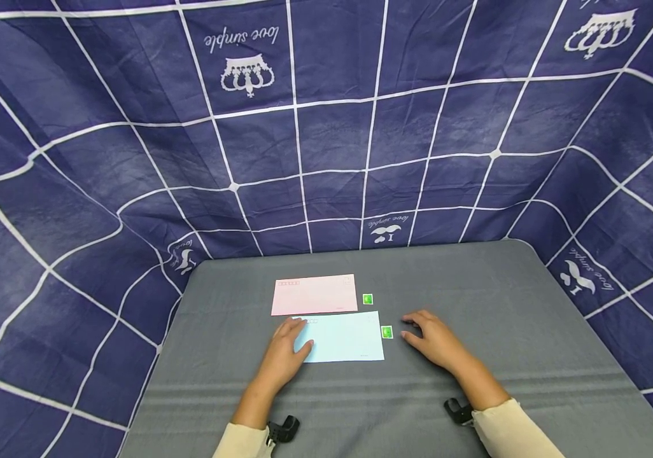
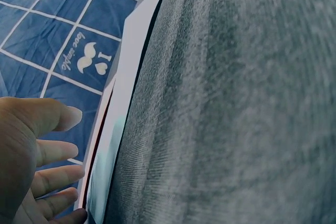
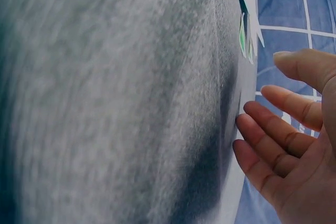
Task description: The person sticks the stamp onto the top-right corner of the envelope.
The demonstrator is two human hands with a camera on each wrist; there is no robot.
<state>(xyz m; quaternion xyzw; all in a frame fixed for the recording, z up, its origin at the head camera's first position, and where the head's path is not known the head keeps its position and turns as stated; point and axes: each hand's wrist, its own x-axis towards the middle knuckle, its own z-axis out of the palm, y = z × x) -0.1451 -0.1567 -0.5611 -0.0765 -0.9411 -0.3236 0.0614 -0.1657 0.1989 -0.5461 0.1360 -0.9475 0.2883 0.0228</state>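
Observation:
A light blue envelope (image 1: pixel 344 337) lies flat on the grey table, with a pink envelope (image 1: pixel 315 295) just behind it. My left hand (image 1: pixel 285 353) is over the blue envelope's left end, its fingers loosely bent and thumb apart; in the left wrist view nothing is between them. Beside the right edge of the blue envelope lies a small green stamp (image 1: pixel 387 332) with a white border. Another green stamp (image 1: pixel 368 299) lies right of the pink envelope. To the right of the nearer stamp is my right hand (image 1: pixel 434 340), fingers relaxed and spread, holding nothing.
The grey cloth-covered table (image 1: pixel 510 318) has creases along its front. A dark blue curtain (image 1: pixel 338 140) with white grid lines stands behind it and along both sides. Each wrist wears a black camera mount (image 1: pixel 284 429).

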